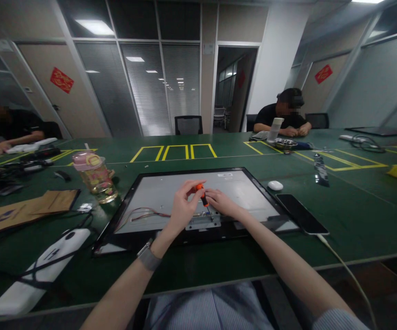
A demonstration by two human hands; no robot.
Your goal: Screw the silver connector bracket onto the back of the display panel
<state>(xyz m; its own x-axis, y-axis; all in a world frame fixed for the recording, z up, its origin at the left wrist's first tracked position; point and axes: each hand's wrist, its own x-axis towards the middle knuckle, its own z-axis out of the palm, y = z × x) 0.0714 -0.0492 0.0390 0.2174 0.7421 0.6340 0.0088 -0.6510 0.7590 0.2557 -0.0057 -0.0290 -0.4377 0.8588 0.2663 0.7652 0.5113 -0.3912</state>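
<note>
A flat monitor panel [150, 188] lies back side up on the green table, with coloured wires [143, 213] and a small metal bracket [203, 221] near its front edge. My left hand [184, 201] is closed around the orange handle of a small screwdriver [201, 195], which stands upright over the bracket. My right hand [221, 201] pinches the screwdriver's shaft low down, just above the bracket.
A pink-lidded bottle [97, 176] and brown cardboard [26, 208] lie to the left, a white power strip [38, 270] at the front left. A white earbud case [275, 185] and a black phone [301, 213] with its cable lie to the right. Two other people sit at the far side.
</note>
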